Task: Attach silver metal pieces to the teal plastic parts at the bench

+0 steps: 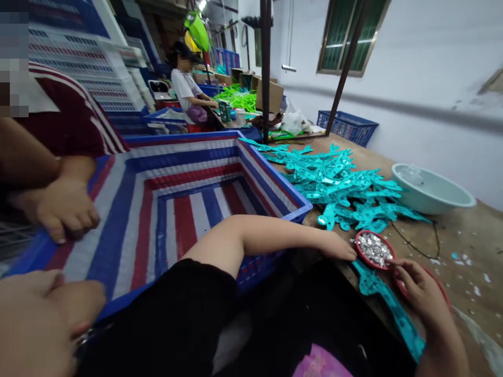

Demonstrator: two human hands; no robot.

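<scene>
My left hand (338, 247) is closed, its fingertips at the upper end of a flat turquoise plastic piece (379, 293), beside a small red-rimmed bowl. Small shiny metal pieces (374, 249) fill this bowl (358, 248). At the bowl's right edge, my right hand (419, 287) has thumb and fingers pinched together; what they hold, if anything, is too small to make out. A second red rim (439, 285) shows partly behind the right hand. The turquoise piece slants down towards my right wrist, and its lower end is partly hidden.
A large crate (273, 186) with a striped lining stands on my left. Turquoise pieces (334, 180) lie heaped on the table, with a pale basin (444, 193) behind. Another person's hand (68, 207) rests over the crate; other hands (51, 314) are at lower left. Upright poles (266, 68) rise beyond.
</scene>
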